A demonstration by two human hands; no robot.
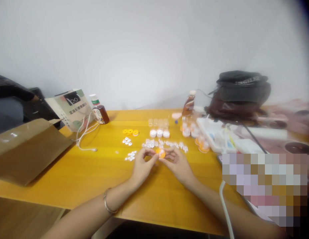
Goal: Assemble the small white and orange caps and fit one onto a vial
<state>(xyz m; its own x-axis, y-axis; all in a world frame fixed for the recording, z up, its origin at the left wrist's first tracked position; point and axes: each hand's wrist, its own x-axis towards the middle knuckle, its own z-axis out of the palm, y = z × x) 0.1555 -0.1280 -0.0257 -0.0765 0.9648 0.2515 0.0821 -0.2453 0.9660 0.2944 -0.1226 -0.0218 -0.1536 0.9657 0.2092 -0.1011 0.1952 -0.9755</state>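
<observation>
Between the fingertips of my left hand (pixel 145 163) and my right hand (pixel 177 163) is a small orange cap (pixel 160 152) with a whitish middle. Both hands pinch it from its two sides, just above the table. Right behind it lies a row of small clear plastic pieces (pixel 166 143). Farther back stand white round caps (pixel 159 133) and clear little cups (pixel 158 123). To the left are yellow-orange round caps (pixel 131 132) and two groups of small white discs (pixel 131 155). The finer shape of the held cap is blurred.
An open cardboard box (pixel 27 149), a paper bag (pixel 74 108), a white cable (pixel 82 132) and a dark drink bottle (pixel 101 113) are on the left. Right of my hands stand another bottle (pixel 189 104), several orange-and-clear assembled pieces (pixel 202 145), a white tray (pixel 211 134) and a dark bag (pixel 238 96).
</observation>
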